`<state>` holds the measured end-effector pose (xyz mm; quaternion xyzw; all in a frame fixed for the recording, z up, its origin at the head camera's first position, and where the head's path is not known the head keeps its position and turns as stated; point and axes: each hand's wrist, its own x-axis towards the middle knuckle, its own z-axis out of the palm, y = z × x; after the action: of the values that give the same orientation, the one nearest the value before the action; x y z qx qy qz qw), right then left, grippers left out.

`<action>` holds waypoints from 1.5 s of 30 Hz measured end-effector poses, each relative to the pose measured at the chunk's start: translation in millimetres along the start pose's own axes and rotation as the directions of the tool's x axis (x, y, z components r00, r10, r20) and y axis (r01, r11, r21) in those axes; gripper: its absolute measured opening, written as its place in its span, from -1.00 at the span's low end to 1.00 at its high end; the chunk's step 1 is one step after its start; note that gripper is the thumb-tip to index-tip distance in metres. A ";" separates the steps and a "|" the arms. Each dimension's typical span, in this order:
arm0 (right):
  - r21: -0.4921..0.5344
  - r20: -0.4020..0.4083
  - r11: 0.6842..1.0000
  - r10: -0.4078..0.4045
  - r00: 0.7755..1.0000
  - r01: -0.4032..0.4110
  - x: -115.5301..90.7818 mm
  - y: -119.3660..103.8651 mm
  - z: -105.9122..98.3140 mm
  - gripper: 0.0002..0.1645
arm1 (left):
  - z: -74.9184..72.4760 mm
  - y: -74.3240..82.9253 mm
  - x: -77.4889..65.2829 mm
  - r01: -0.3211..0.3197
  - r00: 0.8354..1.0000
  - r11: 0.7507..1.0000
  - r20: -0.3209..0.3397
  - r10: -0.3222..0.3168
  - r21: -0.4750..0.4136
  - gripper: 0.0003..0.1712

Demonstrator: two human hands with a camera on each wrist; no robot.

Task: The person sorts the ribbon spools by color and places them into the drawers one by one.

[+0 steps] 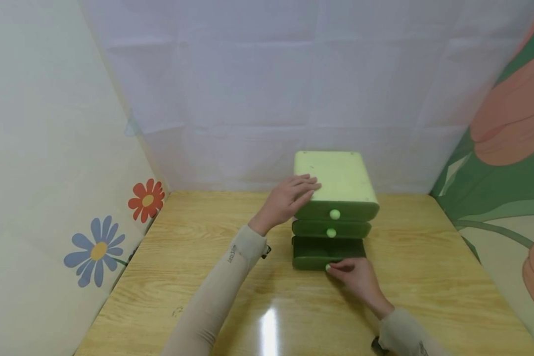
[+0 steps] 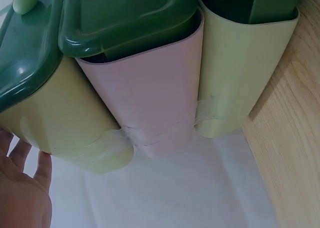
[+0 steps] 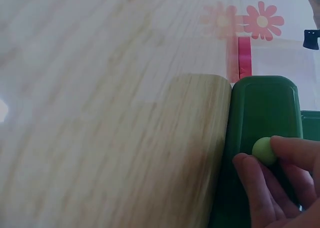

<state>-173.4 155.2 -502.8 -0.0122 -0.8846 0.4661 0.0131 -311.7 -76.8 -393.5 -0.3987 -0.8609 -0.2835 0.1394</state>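
Note:
A small desktop drawer unit (image 1: 338, 173) with a pale green top and dark green drawers stands toward the back of the table. My left hand (image 1: 289, 198) rests on its top left edge, fingers extended; in the left wrist view the fingers (image 2: 44, 170) touch the pale casing. Low at the front, my right hand (image 1: 360, 279) pinches the round light green knob (image 3: 262, 150) of the bottom drawer (image 1: 309, 263). That drawer is pulled out, and its visible interior looks dark. The middle drawer (image 1: 309, 228) sticks out slightly, while the top drawer (image 1: 313, 211) looks closed.
The wood-grain table (image 1: 196, 267) extends around the unit. Behind it hangs a pale creased sheet (image 1: 249, 99). Flower-patterned panels stand at both sides, with a blue flower (image 1: 99, 251) on the left one. Clear tape (image 2: 107, 143) shows on the casing's side.

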 end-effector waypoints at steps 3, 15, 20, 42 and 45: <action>0.011 0.002 1.000 0.011 1.000 -0.011 -3.2 -0.6 -0.7 -0.92 | 0.5 -0.1 0.0 0.002 1.000 1.000 0.002 -0.002 0.002 -0.53; 0.028 0.003 0.999 0.021 1.000 -0.021 -12.5 0.1 -3.6 -0.92 | 1.4 -0.7 2.5 -0.008 1.000 1.000 0.008 0.008 0.005 -0.53; 0.039 0.013 0.999 0.032 0.999 -0.032 -16.7 0.1 -5.3 -0.92 | 1.1 0.0 2.7 -0.005 1.000 1.000 0.015 0.005 0.002 -0.52; 0.038 0.006 0.999 0.035 0.999 -0.035 -31.9 -2.0 -7.0 -0.89 | -0.6 0.8 1.9 -0.003 1.000 1.000 0.008 0.003 0.011 -0.52; 0.041 0.010 0.999 0.036 0.999 -0.036 -34.3 -2.4 -6.9 -0.89 | 0.3 0.6 0.6 0.002 1.000 1.000 0.003 -0.002 0.009 -0.52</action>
<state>-138.9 158.4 -497.4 -0.0258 -0.8746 0.4842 0.0008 -311.7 -76.0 -393.1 -0.3976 -0.8628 -0.2793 0.1395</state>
